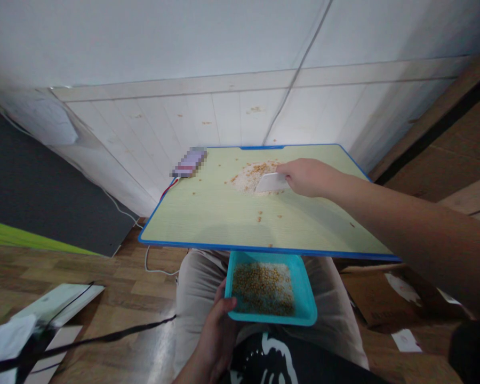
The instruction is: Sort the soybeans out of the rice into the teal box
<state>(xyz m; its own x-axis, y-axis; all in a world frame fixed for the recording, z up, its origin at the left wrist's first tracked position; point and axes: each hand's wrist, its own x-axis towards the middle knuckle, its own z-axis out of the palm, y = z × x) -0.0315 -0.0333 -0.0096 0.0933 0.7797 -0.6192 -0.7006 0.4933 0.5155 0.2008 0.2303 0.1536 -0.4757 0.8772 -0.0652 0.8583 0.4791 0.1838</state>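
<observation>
**Scraper at the grain heap, tray held under the rim**

A loose heap of white rice and yellow grains (251, 176) is seen at the far middle of the pale-green, blue-rimmed worktop (208, 218). A flat white plastic scraper (270, 183) is pinched in the right hand (306, 177), its edge laid against the heap's right side. Below the near rim, a turquoise plastic tray (309, 304), already carrying grains, is gripped at its left corner by the left hand (218, 328). The scraper's edge is best kept flat on the surface and the tray tucked tight under the rim. Otherwise the stray grains (260, 216) could well be missed.
</observation>
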